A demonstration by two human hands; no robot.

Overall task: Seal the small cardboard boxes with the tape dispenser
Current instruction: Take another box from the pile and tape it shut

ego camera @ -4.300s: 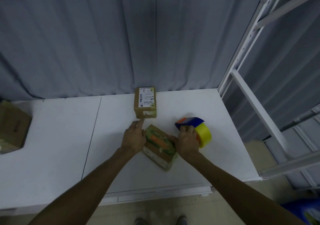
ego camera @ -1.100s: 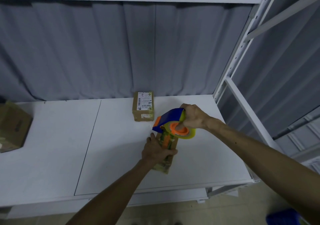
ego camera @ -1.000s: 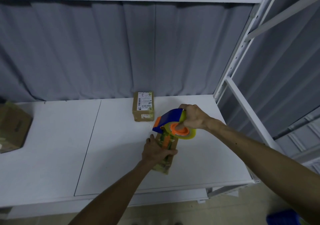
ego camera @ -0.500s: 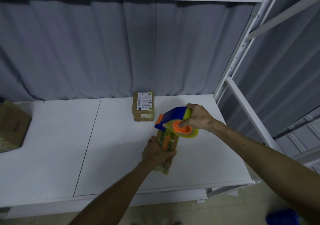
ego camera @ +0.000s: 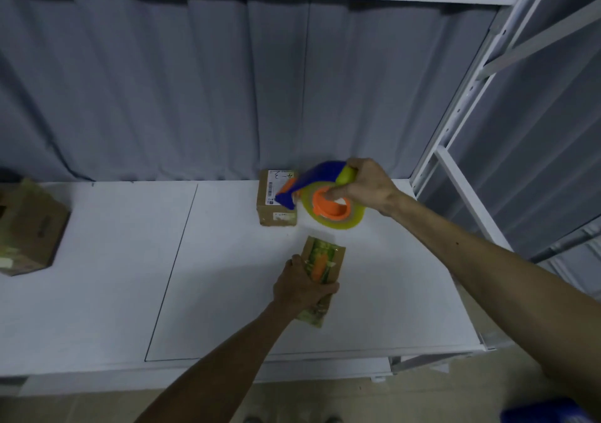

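1. The right hand (ego camera: 367, 185) is curled round the handle of the blue-and-orange tape dispenser with its yellowish roll (ego camera: 320, 174). It holds the dispenser in the air, beyond the small brown cardboard box with green-and-orange print (ego camera: 325, 257). That box lies on the table, and the left hand (ego camera: 300, 287) grips its near end with the fingers wrapped over it.
2. If a strip of tape joins roll and box (too thin to make out, so I cannot tell), a pull without a clean cut could drag the light box. It could also stretch and wrinkle the tape.
3. The dispenser's nose hangs in front of a second small brown box with a white label (ego camera: 276, 217). A low swing could knock that box backwards.
4. A loose tape end could fold onto itself or stick to the fingers.
5. The surface is a smooth white table (ego camera: 227, 309) with one thin seam. A larger brown carton (ego camera: 29, 227) sits at its left edge.
6. A grey pleated curtain (ego camera: 162, 97) hangs behind the table. A white metal shelving frame (ego camera: 455, 130) stands on the right, and the light is dim.
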